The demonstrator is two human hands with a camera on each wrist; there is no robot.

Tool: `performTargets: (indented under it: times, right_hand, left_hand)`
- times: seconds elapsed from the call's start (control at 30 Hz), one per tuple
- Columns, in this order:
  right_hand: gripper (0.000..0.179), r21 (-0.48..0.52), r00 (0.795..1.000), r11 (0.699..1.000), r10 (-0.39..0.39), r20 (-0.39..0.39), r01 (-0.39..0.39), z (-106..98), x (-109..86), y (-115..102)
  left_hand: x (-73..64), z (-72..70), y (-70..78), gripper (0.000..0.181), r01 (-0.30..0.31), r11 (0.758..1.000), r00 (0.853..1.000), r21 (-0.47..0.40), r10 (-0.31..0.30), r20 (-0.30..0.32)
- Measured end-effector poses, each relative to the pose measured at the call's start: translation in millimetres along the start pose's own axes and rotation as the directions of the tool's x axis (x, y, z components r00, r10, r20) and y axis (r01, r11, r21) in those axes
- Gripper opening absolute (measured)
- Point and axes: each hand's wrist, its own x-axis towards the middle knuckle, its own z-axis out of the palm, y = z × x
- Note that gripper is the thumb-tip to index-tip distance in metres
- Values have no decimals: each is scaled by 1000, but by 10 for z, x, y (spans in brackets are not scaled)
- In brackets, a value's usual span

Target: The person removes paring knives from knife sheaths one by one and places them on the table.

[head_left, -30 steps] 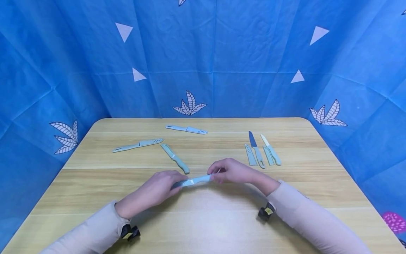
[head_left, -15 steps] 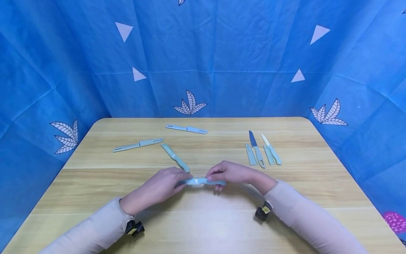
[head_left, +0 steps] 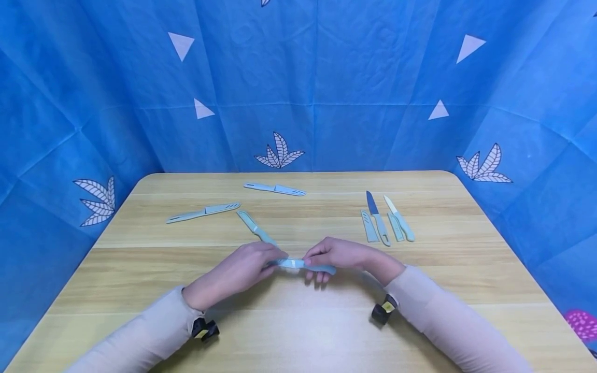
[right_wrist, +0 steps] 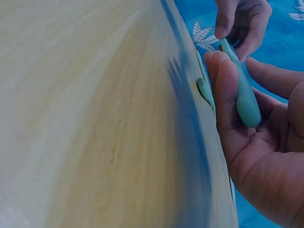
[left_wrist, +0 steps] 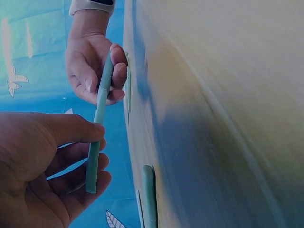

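A light blue-green paring knife (head_left: 294, 263) in its sheath is held above the table, roughly level, between both hands. My left hand (head_left: 242, 267) pinches the sheath end (left_wrist: 92, 166) between thumb and fingers. My right hand (head_left: 338, 255) holds the handle (right_wrist: 248, 107), its end lying along the curled fingers. In the head view the left fingers cover the sheath's tip. Just behind the left hand, another sheathed paring knife (head_left: 249, 221) lies on the table, with its handle end hidden by that hand.
Two more sheathed knives, one at the left (head_left: 203, 213) and one at the back (head_left: 275, 189), lie on the wooden table (head_left: 298, 331). At right lie a dark-bladed knife (head_left: 378, 218) and a pale-bladed knife (head_left: 399, 218), each beside an empty sheath (head_left: 369, 226). Blue curtains (head_left: 298, 77) surround the table.
Both hands have brought the held knife slightly to the right. The right hand has shifted its hold from the handle's end further along it, and the handle end now shows past the fingers.
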Motion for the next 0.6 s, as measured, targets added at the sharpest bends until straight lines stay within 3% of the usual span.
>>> performTargets:
  times: [0.37,0.6]
  right_hand:
    - [30,5,999,1000,10,-39,-10,-64,-51,-25]
    - [29,2,1000,1000,11,-18,-11,-79,-69,-26]
  left_hand:
    - [63,6,-4,29,19,999,1000,-48,-19,-3]
    - [86,16,-2,29,46,996,999,-71,-45,11]
